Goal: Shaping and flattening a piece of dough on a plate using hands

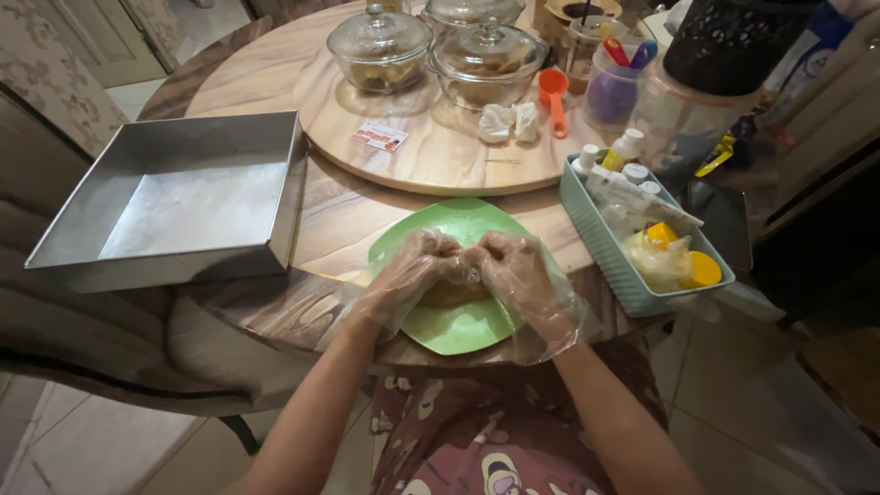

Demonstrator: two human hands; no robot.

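Observation:
Both my hands wear loose clear plastic gloves and meet over a green plate [458, 225] at the near edge of a round wooden table. My left hand [408, 275] and my right hand [518, 275] are cupped together around a brownish lump of dough [454, 291] that rests on the plate. The fingers cover most of the lump, so its shape is largely hidden.
A square metal baking pan [183, 197] sits to the left. A teal tray [612, 252] of small bottles and yellow items stands to the right. Behind, a wooden turntable [431, 156] carries lidded glass bowls [380, 46], an orange scoop [555, 96] and plastic containers.

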